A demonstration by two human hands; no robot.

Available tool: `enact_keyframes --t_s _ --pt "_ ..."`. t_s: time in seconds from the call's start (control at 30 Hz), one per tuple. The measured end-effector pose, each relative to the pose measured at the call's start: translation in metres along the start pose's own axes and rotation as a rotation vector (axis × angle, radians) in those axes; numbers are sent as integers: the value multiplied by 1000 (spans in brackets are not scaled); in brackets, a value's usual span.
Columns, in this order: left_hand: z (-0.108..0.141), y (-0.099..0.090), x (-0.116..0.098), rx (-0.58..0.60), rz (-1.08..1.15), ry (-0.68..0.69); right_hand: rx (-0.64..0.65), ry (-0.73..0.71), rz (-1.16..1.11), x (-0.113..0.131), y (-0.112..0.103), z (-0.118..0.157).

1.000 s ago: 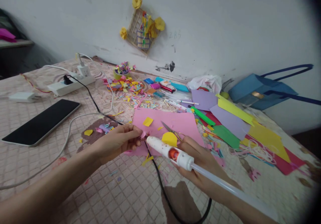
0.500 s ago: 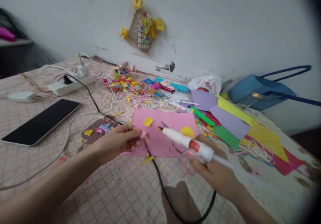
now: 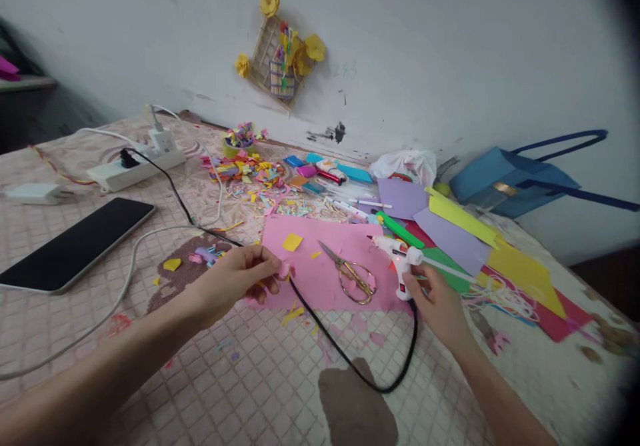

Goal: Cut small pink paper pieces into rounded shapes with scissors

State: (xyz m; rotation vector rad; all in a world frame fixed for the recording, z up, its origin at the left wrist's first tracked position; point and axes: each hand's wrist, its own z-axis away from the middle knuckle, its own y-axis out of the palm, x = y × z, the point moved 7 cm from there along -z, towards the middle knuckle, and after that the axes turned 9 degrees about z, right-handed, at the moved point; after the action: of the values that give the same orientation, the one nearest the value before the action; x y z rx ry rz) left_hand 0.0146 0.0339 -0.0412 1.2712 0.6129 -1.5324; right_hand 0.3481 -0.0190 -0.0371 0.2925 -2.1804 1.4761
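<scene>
Two hands are at work, and we pick up the left hand [image 3: 253, 271] first: fingers pinched narrow on a small pink paper piece [image 3: 284, 269], just over the left part of the pink paper sheet [image 3: 330, 293]. Across at that sheet's right side sits the white glue gun [image 3: 400, 263], dark nozzle tip pointing left, and the right hand [image 3: 440, 299] is at the back of its handle, fingers curled in; whether they grip or merely touch, we cannot tell.

To do this well, we'd keep the left pinch light and near the edge, so the paper isn't crushed. The nozzle is best treated as hot: tip clear of skin and paper, gun steady before any finger lets go, black cord [image 3: 345, 359] loose so it can't drag the gun sideways.

And look at the change! Half a second ago the gun is a blur across the middle of the sheet, covering much of the gold-handled scissors [image 3: 353, 279]; now it's well off to the right and we see them whole. The cord's loop sits higher, all in view. The left hand, meanwhile, barely shifts, pink piece and all.
</scene>
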Motion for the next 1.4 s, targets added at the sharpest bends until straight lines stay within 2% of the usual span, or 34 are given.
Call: enact_keyframes --t_s 0.17,0.27,0.33,0.43,0.53,0.6,0.7,0.8,1.0,1.4 --pt "2 2 -4 10 -64 40 -252 107 -75 1 -24 24" --pt "2 2 -5 15 -116 58 -188 113 -151 26 -12 37" --pt "2 3 -5 23 -154 65 77 112 -296 55 14 44" --pt "2 5 -8 34 -204 85 423 33 -465 112 48 52" --pt "3 8 -10 63 -242 110 611 7 -638 154 73 54" --pt "4 9 -11 78 -268 127 714 105 -757 165 90 55" --pt "5 11 -12 89 -308 149 745 203 -895 169 105 52" --pt "5 12 -12 98 -334 166 705 264 -966 168 109 49" --pt "5 12 -14 77 -395 222 752 409 -1078 169 117 54" --pt "3 13 -7 98 -515 229 696 395 -1091 172 122 59"
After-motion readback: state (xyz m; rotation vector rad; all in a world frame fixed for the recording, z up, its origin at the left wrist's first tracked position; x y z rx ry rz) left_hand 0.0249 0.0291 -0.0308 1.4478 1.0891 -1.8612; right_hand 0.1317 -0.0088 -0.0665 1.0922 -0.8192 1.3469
